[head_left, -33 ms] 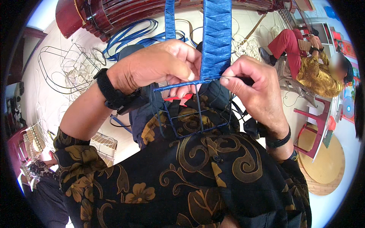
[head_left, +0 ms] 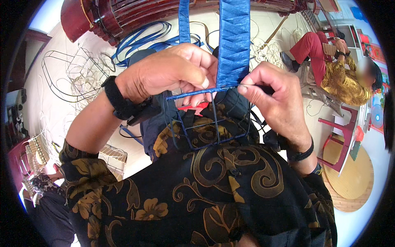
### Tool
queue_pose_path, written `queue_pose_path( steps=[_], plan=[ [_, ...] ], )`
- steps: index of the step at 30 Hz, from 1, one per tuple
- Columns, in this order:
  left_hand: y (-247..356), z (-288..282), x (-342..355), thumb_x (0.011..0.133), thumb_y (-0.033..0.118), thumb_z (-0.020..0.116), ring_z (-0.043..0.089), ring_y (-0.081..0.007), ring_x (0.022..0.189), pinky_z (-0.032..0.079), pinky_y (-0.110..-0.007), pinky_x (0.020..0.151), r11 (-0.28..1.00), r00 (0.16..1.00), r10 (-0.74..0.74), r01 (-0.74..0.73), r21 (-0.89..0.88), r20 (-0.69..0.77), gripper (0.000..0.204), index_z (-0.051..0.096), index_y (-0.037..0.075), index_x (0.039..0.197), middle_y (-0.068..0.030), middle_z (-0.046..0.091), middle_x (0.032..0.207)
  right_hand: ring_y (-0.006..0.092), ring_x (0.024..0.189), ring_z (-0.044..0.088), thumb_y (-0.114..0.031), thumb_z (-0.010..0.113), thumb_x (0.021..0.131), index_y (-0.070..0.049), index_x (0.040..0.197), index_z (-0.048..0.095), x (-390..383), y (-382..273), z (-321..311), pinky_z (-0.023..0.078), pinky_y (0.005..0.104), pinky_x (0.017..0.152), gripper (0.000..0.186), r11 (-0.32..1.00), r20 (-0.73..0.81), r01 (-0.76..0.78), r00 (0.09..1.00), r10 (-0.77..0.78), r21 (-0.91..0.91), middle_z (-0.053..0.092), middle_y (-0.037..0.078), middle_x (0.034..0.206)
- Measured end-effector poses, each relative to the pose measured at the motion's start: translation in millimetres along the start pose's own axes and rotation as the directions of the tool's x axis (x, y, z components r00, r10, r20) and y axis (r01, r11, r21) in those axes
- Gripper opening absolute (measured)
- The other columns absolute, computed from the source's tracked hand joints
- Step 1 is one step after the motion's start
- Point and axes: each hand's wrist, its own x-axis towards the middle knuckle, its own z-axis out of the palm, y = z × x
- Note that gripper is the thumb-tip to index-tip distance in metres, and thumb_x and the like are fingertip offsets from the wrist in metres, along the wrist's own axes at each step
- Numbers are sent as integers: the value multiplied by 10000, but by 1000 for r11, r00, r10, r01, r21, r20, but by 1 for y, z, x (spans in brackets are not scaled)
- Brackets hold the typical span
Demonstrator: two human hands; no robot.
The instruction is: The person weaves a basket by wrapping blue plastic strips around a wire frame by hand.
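Observation:
A wire frame (head_left: 216, 119), its bars wrapped partly in blue strip, sits in front of my body. Its upper bar (head_left: 191, 94) is wound closely in blue. From that bar a wide blue wrapped band (head_left: 233, 45) rises to the top edge of the view. My left hand (head_left: 173, 68) is closed on the upper bar, thumb on top and fingertips curling below, just left of the band. Right of the band's foot, my right hand (head_left: 277, 92) pinches a thin dark strand at the bar's end between thumb and forefinger. What lies deeper in that hand is hidden.
Loose blue strips (head_left: 142, 39) and a tangle of pale cord (head_left: 265, 51) lie on the floor ahead, before dark red furniture (head_left: 123, 16). Bent wire frames (head_left: 68, 76) are at left. A person (head_left: 343, 78) sits at right, near a red-legged stool (head_left: 341, 136).

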Motion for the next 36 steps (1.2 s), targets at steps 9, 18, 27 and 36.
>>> queue_pose_path(
  steps=[9,18,27,36],
  plan=[
    [12,15,-3,918,195,663,592,-92,536,470,-216,512,973,988,-52,83,214,-145,205,646,-8,896,-56,659,703,246,666,598,-45,758,803,-36,810,650,2,9,-3,451,351,588,108,987,-13,147,989,-148,-61,570,82,718],
    [25,23,-8,855,124,692,581,-101,537,445,-232,518,948,967,-50,124,292,-248,157,633,-18,881,-53,636,659,166,685,592,-32,779,768,-43,856,736,11,3,-2,442,292,601,99,976,1,209,978,-210,-61,606,53,742],
    [20,18,-8,857,127,682,616,-138,520,468,-235,486,967,969,-121,163,195,-214,183,640,-48,894,-116,686,738,199,678,615,-22,760,784,-41,836,709,20,-2,-4,456,316,603,76,960,43,253,967,-250,-122,610,67,746],
    [23,17,-10,889,238,655,619,-130,516,454,-229,471,962,984,-167,178,209,-65,311,670,-71,855,-148,706,759,274,648,604,9,745,774,-45,826,646,28,-12,-1,458,353,551,125,861,84,432,901,-426,-269,548,86,753]
  ],
)
